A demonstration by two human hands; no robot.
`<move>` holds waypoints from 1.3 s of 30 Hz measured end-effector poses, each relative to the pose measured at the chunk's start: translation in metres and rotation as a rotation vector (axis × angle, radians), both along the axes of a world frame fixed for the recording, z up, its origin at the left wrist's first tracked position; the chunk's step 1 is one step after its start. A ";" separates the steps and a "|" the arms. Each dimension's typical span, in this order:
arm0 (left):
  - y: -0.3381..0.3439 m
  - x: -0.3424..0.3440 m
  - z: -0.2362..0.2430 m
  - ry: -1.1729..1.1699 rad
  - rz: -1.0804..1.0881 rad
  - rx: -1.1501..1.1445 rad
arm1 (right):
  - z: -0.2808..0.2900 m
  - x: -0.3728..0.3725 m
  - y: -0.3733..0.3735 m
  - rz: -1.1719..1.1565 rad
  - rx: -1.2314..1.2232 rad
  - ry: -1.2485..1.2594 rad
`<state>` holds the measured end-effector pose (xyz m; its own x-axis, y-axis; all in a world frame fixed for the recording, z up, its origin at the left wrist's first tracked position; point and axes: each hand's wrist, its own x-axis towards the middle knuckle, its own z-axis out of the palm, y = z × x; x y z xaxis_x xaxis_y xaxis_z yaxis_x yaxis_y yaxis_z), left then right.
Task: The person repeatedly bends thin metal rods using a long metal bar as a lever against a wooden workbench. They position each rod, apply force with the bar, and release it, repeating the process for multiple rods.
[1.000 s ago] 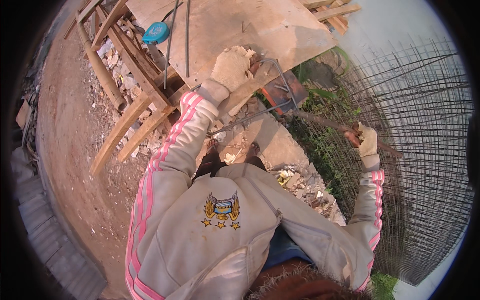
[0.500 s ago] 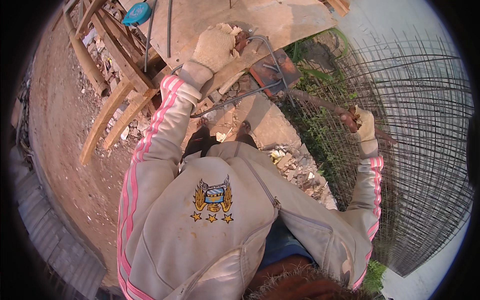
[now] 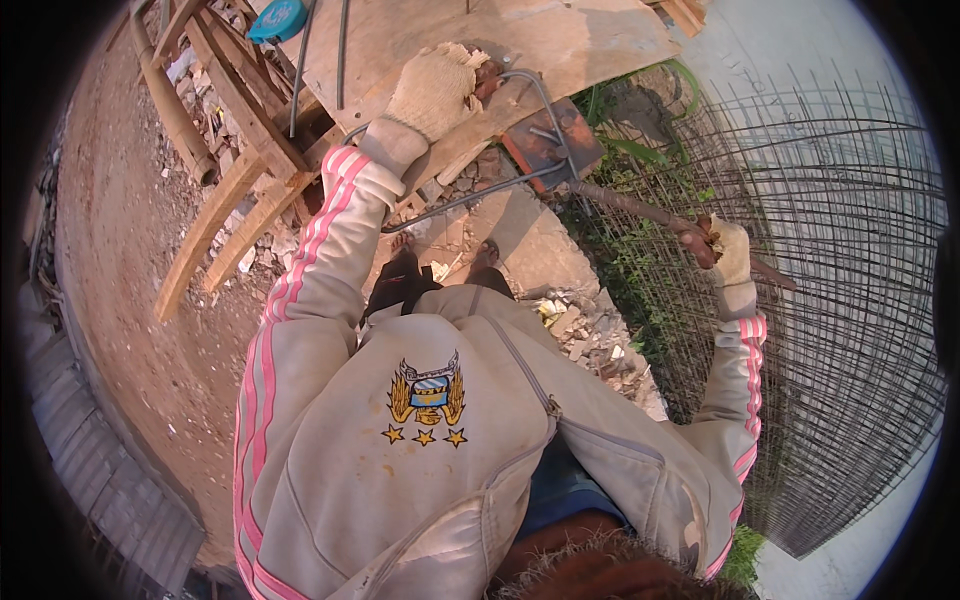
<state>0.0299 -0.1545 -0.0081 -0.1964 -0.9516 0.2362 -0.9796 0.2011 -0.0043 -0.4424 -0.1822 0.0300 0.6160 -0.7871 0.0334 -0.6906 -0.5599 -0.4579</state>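
Gloved in off-white cloth, my left hand (image 3: 435,92) sits just short of 12 o'clock, closed on one side of a bent steel rod (image 3: 470,200). My right hand (image 3: 730,252), gloved the same way, lies between 2 and 3 o'clock, its fist wrapped around a brown bar (image 3: 640,206) near its far end. That bar slants up toward 1 o'clock, to an orange-and-dark metal plate (image 3: 535,150), and the bent rod crosses over the plate there. Under my left hand spreads the plywood counter (image 3: 590,35) at 12 o'clock. On it, toward 11 o'clock, lie two straight rods (image 3: 342,55) and a turquoise tape measure (image 3: 277,20) by the edge. Timber beams (image 3: 245,110) stand around 10 o'clock. Green plants (image 3: 650,270) grow between the counter and a big wire mesh (image 3: 850,250) at 3 o'clock, and broken rubble (image 3: 600,345) lies closer to me, between 3 and 4.
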 end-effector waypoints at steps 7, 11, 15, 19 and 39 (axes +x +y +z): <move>-0.001 -0.001 0.000 -0.012 0.006 0.012 | 0.015 -0.001 -0.005 -0.040 0.068 0.087; 0.000 0.000 0.000 0.004 0.001 0.024 | 0.016 -0.001 -0.007 -0.089 0.140 0.111; -0.001 0.000 0.000 -0.060 0.019 0.063 | 0.008 -0.002 -0.003 -0.027 0.070 0.005; -0.004 -0.001 0.000 -0.096 0.039 0.114 | 0.000 -0.004 0.014 -0.099 0.063 -0.050; -0.009 0.002 -0.008 0.226 -0.107 -0.138 | 0.004 0.128 0.239 -0.981 -0.046 -0.063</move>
<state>0.0320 -0.1632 -0.0162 -0.2220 -0.8842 0.4111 -0.9319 0.3164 0.1773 -0.3144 0.0564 0.0342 -0.3138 -0.9455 0.0867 -0.8338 0.2307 -0.5016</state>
